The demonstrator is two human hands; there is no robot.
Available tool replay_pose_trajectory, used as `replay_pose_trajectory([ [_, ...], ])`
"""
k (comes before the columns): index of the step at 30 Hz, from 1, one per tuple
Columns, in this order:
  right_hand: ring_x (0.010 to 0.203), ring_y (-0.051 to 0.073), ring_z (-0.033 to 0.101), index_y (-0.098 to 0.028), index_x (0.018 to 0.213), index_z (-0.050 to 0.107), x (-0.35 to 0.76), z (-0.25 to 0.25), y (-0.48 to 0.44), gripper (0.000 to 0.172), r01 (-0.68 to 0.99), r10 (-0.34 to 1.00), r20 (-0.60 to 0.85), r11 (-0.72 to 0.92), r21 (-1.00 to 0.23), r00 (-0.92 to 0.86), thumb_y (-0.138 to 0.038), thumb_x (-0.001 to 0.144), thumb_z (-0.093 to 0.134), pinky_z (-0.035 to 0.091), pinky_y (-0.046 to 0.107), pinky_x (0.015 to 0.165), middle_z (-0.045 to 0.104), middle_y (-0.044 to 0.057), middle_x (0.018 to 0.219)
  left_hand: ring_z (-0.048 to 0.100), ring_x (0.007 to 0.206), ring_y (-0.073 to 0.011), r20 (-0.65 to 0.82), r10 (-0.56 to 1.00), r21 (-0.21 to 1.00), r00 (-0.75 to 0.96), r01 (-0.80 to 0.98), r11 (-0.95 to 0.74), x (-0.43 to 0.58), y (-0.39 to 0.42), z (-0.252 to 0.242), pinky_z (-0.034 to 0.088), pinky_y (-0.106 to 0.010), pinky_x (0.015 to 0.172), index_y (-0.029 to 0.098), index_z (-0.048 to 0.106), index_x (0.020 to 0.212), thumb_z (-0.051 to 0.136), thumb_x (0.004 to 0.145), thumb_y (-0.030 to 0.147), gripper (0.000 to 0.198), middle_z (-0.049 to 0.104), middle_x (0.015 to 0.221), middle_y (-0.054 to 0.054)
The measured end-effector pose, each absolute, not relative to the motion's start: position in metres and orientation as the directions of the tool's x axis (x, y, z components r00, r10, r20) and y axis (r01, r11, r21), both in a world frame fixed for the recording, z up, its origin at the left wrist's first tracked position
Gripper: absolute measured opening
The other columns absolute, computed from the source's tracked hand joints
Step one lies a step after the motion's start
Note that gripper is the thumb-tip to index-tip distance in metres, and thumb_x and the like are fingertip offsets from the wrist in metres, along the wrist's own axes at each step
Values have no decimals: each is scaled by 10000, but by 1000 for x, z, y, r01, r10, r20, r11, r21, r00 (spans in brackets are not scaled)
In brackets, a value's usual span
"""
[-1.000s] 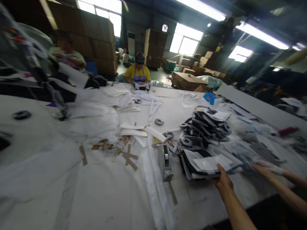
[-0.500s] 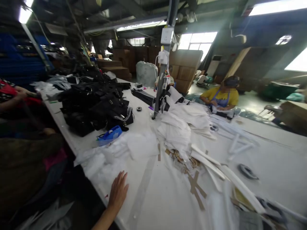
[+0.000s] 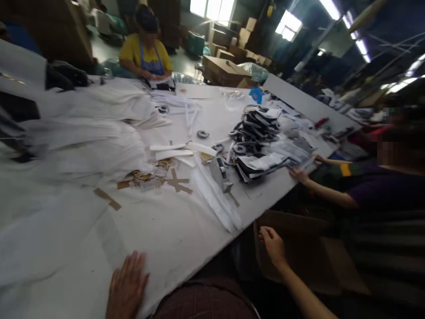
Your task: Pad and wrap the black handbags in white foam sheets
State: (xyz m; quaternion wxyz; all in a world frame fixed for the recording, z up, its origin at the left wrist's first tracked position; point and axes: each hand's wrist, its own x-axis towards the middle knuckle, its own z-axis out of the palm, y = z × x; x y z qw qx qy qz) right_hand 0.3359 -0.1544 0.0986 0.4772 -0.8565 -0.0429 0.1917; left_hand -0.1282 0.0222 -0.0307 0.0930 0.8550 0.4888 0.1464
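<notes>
My left hand (image 3: 126, 285) lies flat with fingers spread on the white table (image 3: 172, 230) near its front edge, holding nothing. My right hand (image 3: 272, 244) hangs below the table edge in front of a brown cardboard box (image 3: 299, 252); its fingers are loosely curled and nothing shows in them. A folded white strip of material (image 3: 215, 199) lies on the table between the two hands, further in.
A co-worker in a dark top at the right reaches both hands (image 3: 300, 173) to a pile of black and white packets (image 3: 259, 141). White fabric (image 3: 83, 133) is heaped at the left. A tape dispenser (image 3: 219, 173) and brown tape pieces (image 3: 177, 182) lie mid-table. A person in yellow (image 3: 146, 48) sits at the far end.
The view has swung back from the left side of the table to the right. My left hand stays flat on the table; my right hand has come into view below the edge.
</notes>
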Motion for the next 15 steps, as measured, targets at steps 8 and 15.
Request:
replay_pose_trajectory([
  [8, 704, 267, 690, -237, 724, 700, 303, 70, -259, 418, -193, 193, -425, -679, -709, 884, -611, 544, 651, 525, 343, 657, 712, 34, 689, 373, 1402, -277, -74, 673, 179, 736, 674, -717, -70, 63, -26, 241, -526, 1163, 253, 510, 1396, 379, 906, 258, 507, 400, 1513, -82],
  [15, 658, 292, 689, -326, 615, 693, 333, 30, -212, 327, -80, 371, -490, -728, -681, 789, -622, 508, 604, 537, 363, 620, 699, 25, 624, 214, 1461, -305, -434, 730, -27, 528, 802, -597, -17, 63, 35, 310, -507, 1134, 215, 313, 1501, 587, 692, 124, 859, 189, 1585, -103],
])
